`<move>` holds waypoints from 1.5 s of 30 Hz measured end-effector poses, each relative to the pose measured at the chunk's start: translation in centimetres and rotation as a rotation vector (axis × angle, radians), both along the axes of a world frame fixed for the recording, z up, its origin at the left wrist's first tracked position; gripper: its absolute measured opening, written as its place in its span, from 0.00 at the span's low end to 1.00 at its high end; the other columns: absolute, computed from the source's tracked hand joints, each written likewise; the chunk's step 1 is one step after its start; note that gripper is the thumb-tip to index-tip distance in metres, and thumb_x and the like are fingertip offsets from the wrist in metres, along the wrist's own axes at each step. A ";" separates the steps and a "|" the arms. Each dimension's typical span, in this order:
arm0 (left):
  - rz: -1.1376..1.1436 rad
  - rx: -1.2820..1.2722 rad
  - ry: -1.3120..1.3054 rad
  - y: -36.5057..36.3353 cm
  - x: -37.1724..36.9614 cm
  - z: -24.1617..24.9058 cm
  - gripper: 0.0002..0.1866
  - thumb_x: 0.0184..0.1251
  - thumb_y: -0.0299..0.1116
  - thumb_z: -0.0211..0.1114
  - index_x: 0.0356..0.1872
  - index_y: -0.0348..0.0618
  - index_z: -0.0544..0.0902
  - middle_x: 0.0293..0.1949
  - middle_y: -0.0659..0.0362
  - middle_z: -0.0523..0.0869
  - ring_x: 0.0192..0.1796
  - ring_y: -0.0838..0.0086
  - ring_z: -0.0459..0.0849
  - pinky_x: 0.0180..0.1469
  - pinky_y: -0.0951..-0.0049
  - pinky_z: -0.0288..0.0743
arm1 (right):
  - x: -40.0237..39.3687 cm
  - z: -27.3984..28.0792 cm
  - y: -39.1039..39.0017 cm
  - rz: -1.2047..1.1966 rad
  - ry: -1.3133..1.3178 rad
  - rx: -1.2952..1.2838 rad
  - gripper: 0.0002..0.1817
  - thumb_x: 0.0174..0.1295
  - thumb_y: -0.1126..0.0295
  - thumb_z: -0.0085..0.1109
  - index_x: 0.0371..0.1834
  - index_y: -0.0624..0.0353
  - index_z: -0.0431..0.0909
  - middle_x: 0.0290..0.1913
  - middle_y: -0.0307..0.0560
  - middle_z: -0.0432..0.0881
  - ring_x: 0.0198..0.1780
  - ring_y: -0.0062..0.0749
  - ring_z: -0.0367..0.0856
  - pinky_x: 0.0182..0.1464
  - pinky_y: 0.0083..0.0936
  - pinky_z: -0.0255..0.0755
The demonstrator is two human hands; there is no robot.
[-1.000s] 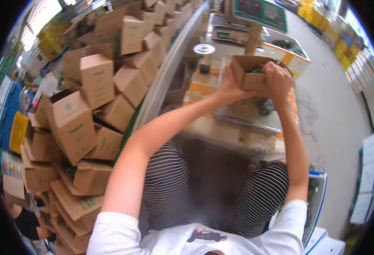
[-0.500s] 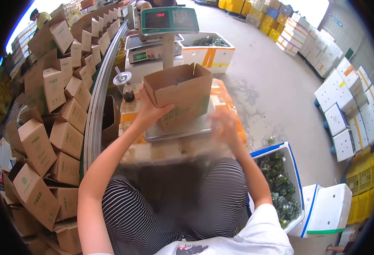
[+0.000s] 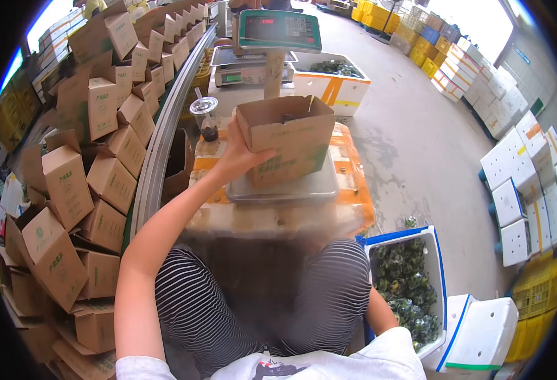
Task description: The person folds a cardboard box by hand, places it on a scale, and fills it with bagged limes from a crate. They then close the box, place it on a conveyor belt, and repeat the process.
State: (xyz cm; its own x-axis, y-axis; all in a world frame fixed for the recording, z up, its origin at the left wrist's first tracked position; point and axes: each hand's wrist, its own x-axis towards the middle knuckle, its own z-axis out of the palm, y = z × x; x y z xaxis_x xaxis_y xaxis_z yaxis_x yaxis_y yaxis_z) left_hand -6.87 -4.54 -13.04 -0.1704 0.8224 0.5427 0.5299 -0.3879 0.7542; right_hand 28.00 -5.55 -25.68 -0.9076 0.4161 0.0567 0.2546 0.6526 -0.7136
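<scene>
My left hand grips the left side of an open-topped cardboard box, its thumb on the front face and its other fingers around the left corner. The box rests on the metal pan of a weighing scale, and its contents are mostly hidden by the walls. Behind it rises the scale's display, with red digits too blurred to read. My right forearm passes behind my right knee, which hides the hand. Close to that arm stands a white foam box of dark green, wrapped-looking items.
Many cardboard boxes are stacked at left beyond a metal rail. A lidded plastic cup stands left of the scale on a taped foam box. Behind are a second scale and another foam box. White boxes line the right.
My right hand has dropped from beside the cardboard box to behind my knee. My left hand keeps its hold on the box. The view has shifted, moving the scene slightly right.
</scene>
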 end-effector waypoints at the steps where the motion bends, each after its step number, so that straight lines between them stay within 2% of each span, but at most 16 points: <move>1: 0.024 0.007 0.018 0.0 0.1 0.2 0.57 0.54 0.38 0.76 0.71 0.39 0.38 0.66 0.48 0.66 0.71 0.60 0.59 0.73 0.59 0.51 | 0.1 -0.2 0.0 -0.015 -0.013 -0.075 0.03 0.60 0.73 0.61 0.33 0.61 0.81 0.33 0.44 0.83 0.36 0.36 0.83 0.41 0.30 0.76; 10: 0.043 0.000 0.040 0.3 -0.2 -0.3 0.59 0.53 0.39 0.78 0.72 0.39 0.37 0.68 0.45 0.60 0.72 0.56 0.56 0.72 0.56 0.49 | 0.8 1.2 2.6 -0.087 -0.055 -0.673 0.03 0.58 0.76 0.63 0.34 0.62 0.82 0.35 0.41 0.84 0.38 0.30 0.83 0.42 0.26 0.76; 14: 0.005 0.027 0.036 0.3 -0.3 -0.7 0.59 0.52 0.37 0.78 0.72 0.41 0.37 0.68 0.46 0.60 0.72 0.57 0.57 0.72 0.57 0.51 | -0.8 12.9 4.9 -0.069 0.113 -0.366 0.07 0.53 0.81 0.66 0.36 0.62 0.84 0.37 0.40 0.85 0.39 0.21 0.82 0.43 0.21 0.76; 17: -0.004 0.030 0.026 0.1 -0.2 -0.5 0.59 0.53 0.36 0.78 0.72 0.42 0.37 0.68 0.47 0.61 0.72 0.59 0.58 0.73 0.58 0.52 | -2.4 22.1 5.4 -0.164 0.563 -0.008 0.09 0.51 0.87 0.64 0.34 0.63 0.83 0.36 0.44 0.84 0.40 0.24 0.80 0.44 0.21 0.76; 20: -0.039 -0.028 0.003 0.0 -0.3 -0.4 0.60 0.53 0.35 0.78 0.73 0.43 0.36 0.68 0.47 0.60 0.72 0.60 0.58 0.73 0.59 0.52 | -6.4 28.2 6.8 -0.262 1.192 0.292 0.08 0.60 0.87 0.58 0.39 0.64 0.80 0.40 0.42 0.80 0.41 0.23 0.78 0.45 0.19 0.75; 22: -0.078 -0.066 0.000 0.2 -0.7 -0.7 0.60 0.52 0.35 0.78 0.73 0.43 0.35 0.69 0.47 0.59 0.73 0.61 0.58 0.73 0.60 0.53 | -9.4 28.8 7.5 -0.324 1.229 0.200 0.07 0.64 0.85 0.57 0.41 0.64 0.79 0.41 0.39 0.79 0.41 0.22 0.78 0.45 0.18 0.74; 24: -0.103 -0.053 0.048 0.1 -1.1 -0.2 0.61 0.52 0.36 0.79 0.73 0.43 0.34 0.69 0.47 0.58 0.73 0.61 0.58 0.73 0.60 0.53 | -10.5 27.0 9.9 -0.166 0.654 0.347 0.11 0.63 0.78 0.59 0.48 0.59 0.78 0.46 0.41 0.81 0.42 0.25 0.81 0.45 0.23 0.75; 26: -0.111 0.010 0.138 -0.3 -0.8 0.3 0.63 0.50 0.36 0.79 0.73 0.43 0.34 0.70 0.46 0.57 0.73 0.60 0.58 0.73 0.59 0.53 | -10.8 24.9 9.4 -0.172 0.335 0.537 0.15 0.63 0.75 0.56 0.53 0.54 0.78 0.50 0.44 0.81 0.45 0.34 0.82 0.50 0.30 0.75; 30: -0.087 -0.038 0.273 -1.2 -0.8 1.0 0.66 0.48 0.37 0.80 0.73 0.43 0.31 0.71 0.46 0.57 0.74 0.57 0.58 0.74 0.60 0.52 | -4.3 22.1 5.6 -0.544 0.512 0.383 0.16 0.64 0.74 0.50 0.55 0.59 0.75 0.50 0.51 0.80 0.50 0.43 0.81 0.56 0.38 0.72; 32: -0.121 -0.058 0.293 -1.2 -0.9 0.9 0.68 0.48 0.38 0.81 0.74 0.43 0.29 0.71 0.45 0.57 0.74 0.56 0.57 0.74 0.60 0.51 | 1.4 19.5 4.0 -0.701 0.409 0.456 0.17 0.63 0.75 0.50 0.56 0.62 0.74 0.51 0.53 0.78 0.55 0.45 0.78 0.60 0.38 0.69; 36: -0.149 -0.006 0.191 -1.1 -1.1 0.5 0.67 0.49 0.36 0.80 0.74 0.45 0.29 0.71 0.46 0.57 0.74 0.58 0.58 0.74 0.60 0.51 | 16.9 9.4 0.0 -1.131 -0.208 0.621 0.27 0.65 0.70 0.53 0.69 0.55 0.64 0.62 0.61 0.64 0.64 0.55 0.65 0.67 0.42 0.60; 38: -0.141 0.012 0.139 -0.6 -1.5 -0.1 0.66 0.50 0.35 0.80 0.74 0.47 0.29 0.69 0.47 0.62 0.73 0.60 0.60 0.74 0.61 0.52 | 22.6 5.6 -4.2 -1.425 -0.467 0.152 0.34 0.63 0.69 0.56 0.74 0.51 0.57 0.64 0.63 0.60 0.66 0.60 0.61 0.68 0.46 0.58; 40: -0.182 -0.044 0.051 0.5 -2.2 -1.5 0.63 0.54 0.34 0.78 0.74 0.49 0.29 0.63 0.51 0.72 0.70 0.65 0.65 0.73 0.62 0.53 | 24.8 3.4 -7.7 -1.424 -0.617 -0.065 0.38 0.63 0.68 0.57 0.76 0.49 0.52 0.63 0.64 0.58 0.66 0.63 0.59 0.69 0.48 0.56; 41: -0.191 -0.048 0.047 0.6 -2.1 -1.2 0.62 0.55 0.34 0.77 0.74 0.49 0.30 0.62 0.52 0.74 0.69 0.66 0.66 0.73 0.62 0.53 | 25.0 2.7 -8.5 -1.362 -0.610 -0.052 0.37 0.63 0.68 0.57 0.76 0.49 0.53 0.64 0.63 0.57 0.67 0.61 0.59 0.70 0.47 0.56; 43: -0.165 -0.056 0.002 0.8 -1.9 -0.5 0.63 0.47 0.42 0.81 0.73 0.38 0.38 0.69 0.47 0.54 0.74 0.60 0.52 0.74 0.62 0.49 | 23.8 2.8 -9.1 -1.247 -0.460 0.025 0.34 0.63 0.69 0.56 0.74 0.50 0.58 0.67 0.59 0.57 0.70 0.57 0.58 0.71 0.45 0.54; 45: -0.205 -0.133 -0.064 1.5 -2.2 -1.0 0.64 0.46 0.45 0.82 0.73 0.36 0.40 0.69 0.46 0.55 0.74 0.59 0.54 0.74 0.64 0.52 | 21.6 3.7 -6.3 -1.059 -0.069 0.215 0.23 0.66 0.72 0.52 0.65 0.60 0.68 0.61 0.54 0.70 0.64 0.45 0.70 0.67 0.37 0.63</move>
